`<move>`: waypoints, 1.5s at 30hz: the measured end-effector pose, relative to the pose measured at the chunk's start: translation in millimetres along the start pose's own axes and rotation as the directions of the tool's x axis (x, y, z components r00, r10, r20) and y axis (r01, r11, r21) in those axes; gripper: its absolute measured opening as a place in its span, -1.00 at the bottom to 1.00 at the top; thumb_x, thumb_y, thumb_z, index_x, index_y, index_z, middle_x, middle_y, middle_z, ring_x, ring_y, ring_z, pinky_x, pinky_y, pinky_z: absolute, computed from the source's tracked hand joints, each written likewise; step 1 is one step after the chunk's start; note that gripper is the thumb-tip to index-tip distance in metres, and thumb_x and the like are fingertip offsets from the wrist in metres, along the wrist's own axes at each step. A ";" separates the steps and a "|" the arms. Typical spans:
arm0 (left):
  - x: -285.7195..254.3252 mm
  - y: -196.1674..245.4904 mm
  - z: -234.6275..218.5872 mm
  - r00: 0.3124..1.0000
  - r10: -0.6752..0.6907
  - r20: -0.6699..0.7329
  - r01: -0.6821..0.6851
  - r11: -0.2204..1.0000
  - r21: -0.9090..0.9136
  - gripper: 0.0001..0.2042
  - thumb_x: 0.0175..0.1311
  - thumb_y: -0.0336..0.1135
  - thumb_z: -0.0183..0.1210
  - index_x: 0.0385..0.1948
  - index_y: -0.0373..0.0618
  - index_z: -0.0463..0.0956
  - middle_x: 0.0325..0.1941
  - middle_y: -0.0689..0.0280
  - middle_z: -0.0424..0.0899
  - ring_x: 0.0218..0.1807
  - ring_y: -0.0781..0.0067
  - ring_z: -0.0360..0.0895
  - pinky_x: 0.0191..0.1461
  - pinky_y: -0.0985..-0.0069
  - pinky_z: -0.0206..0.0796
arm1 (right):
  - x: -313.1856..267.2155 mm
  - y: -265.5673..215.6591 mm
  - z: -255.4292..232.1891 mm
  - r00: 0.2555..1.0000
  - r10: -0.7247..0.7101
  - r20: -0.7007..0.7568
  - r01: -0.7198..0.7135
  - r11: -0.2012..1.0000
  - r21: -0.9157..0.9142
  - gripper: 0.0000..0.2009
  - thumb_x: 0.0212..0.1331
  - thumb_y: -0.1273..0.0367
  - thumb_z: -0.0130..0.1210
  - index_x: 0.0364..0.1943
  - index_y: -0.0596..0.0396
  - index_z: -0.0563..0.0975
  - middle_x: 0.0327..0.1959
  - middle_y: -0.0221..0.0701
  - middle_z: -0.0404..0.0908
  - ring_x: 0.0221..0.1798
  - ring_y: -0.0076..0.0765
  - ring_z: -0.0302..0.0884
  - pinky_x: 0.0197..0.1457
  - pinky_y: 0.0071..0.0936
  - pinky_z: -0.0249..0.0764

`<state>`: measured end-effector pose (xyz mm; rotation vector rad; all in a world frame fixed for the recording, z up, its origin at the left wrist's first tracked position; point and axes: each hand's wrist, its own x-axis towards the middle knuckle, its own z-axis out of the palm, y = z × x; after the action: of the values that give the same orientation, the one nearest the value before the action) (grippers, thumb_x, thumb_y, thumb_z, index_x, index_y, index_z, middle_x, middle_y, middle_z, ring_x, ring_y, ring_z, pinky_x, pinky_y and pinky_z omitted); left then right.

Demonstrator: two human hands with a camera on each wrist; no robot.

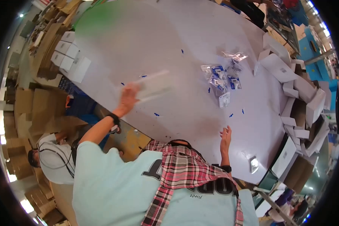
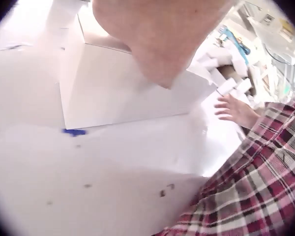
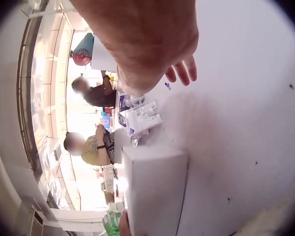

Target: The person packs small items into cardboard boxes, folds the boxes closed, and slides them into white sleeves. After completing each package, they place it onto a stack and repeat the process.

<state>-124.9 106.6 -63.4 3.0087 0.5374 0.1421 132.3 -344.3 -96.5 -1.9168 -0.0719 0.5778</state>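
A white box (image 1: pixel 156 87), blurred in the head view, is gripped at its near left end by my left hand (image 1: pixel 129 100). In the left wrist view, the hand (image 2: pixel 162 34) covers part of the box (image 2: pixel 108 91), whose lower edge lies beside a small blue piece (image 2: pixel 74 132). The same box (image 3: pixel 155 187) stands out at the bottom of the right wrist view. My right hand (image 1: pixel 225 140) is over the table's near side with nothing in it, fingers extended and slightly spread; it also shows in the left wrist view (image 2: pixel 236 112).
Clear packets with blue-and-white cards (image 1: pixel 219 81) lie in a pile on the table (image 1: pixel 192 120). Small blue pieces (image 1: pixel 156 114) are scattered about. White boxes (image 1: pixel 65 49) stand at the left edge, open ones (image 1: pixel 278 67) at the right. A person (image 1: pixel 56 158) is at lower left.
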 end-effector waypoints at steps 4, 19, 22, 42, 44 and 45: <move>-33.8 -149.2 27.4 0.961 -0.246 -0.125 0.258 0.962 0.085 -0.35 0.11 -0.39 0.09 0.31 -0.12 0.09 0.37 0.06 0.11 0.43 0.06 -0.05 0.42 0.15 -0.24 | 20.5 49.3 3.6 0.977 -0.177 0.119 0.194 0.970 -0.148 -0.49 0.32 0.14 -0.14 0.23 0.20 0.21 -0.05 -0.22 0.44 -0.17 -0.34 0.50 -0.06 -0.43 0.43; 113.2 -58.7 120.2 0.931 -0.062 -0.359 0.011 0.990 -0.141 -0.44 0.04 -0.50 0.03 0.20 -0.13 0.24 0.34 0.09 0.15 0.37 0.09 0.04 0.42 0.17 -0.17 | -16.0 33.9 -17.0 0.999 0.033 0.022 -0.027 0.971 -0.238 -0.69 0.23 0.31 -0.02 -0.02 0.21 0.46 -0.21 -0.26 0.58 -0.24 -0.37 0.56 -0.13 -0.46 0.48; 136.4 77.3 90.4 0.996 0.083 -0.007 -0.081 0.939 -0.335 -0.55 0.08 -0.41 0.14 0.09 -0.12 0.37 0.26 0.07 0.25 0.33 -0.01 0.10 0.38 0.09 -0.08 | -20.3 45.7 -28.4 0.996 0.016 0.092 0.003 0.979 -0.205 -0.73 0.22 0.32 0.00 -0.09 0.19 0.50 -0.28 -0.29 0.60 -0.25 -0.40 0.56 -0.13 -0.47 0.47; 169.7 325.7 78.0 0.946 0.325 -0.005 -0.304 0.879 -0.369 -0.54 -0.07 -0.31 0.29 -0.04 -0.02 0.41 0.27 0.25 0.28 0.44 0.09 -0.09 0.39 0.04 -0.27 | -21.5 81.2 -139.7 0.959 0.230 0.163 -0.224 0.973 -0.057 -0.76 0.22 0.35 -0.07 -0.25 0.25 0.54 -0.49 -0.30 0.61 -0.50 -0.45 0.57 -0.39 -0.55 0.51; 158.7 321.3 75.0 0.930 0.367 -0.004 -0.343 0.867 -0.360 -0.57 -0.11 -0.33 0.31 -0.10 -0.02 0.45 0.26 0.28 0.29 0.43 0.10 -0.06 0.39 0.06 -0.25 | -15.4 66.4 -140.9 0.948 0.277 0.156 -0.265 0.960 -0.093 -0.75 0.19 0.34 -0.08 -0.29 0.25 0.55 -0.51 -0.27 0.61 -0.53 -0.41 0.58 -0.40 -0.52 0.51; 157.4 317.7 75.2 0.922 0.385 0.029 -0.345 0.855 -0.388 -0.61 -0.11 -0.35 0.31 -0.16 -0.03 0.47 0.25 0.28 0.30 0.43 0.09 -0.05 0.39 0.09 -0.22 | -13.1 66.3 -140.0 0.951 0.272 0.145 -0.264 0.962 -0.074 -0.75 0.17 0.33 -0.08 -0.31 0.25 0.56 -0.54 -0.27 0.61 -0.57 -0.41 0.58 -0.44 -0.52 0.51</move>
<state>138.5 -140.5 -95.2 2.6789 -0.0793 0.0944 166.0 -495.5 -108.2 -1.9448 0.0770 0.9158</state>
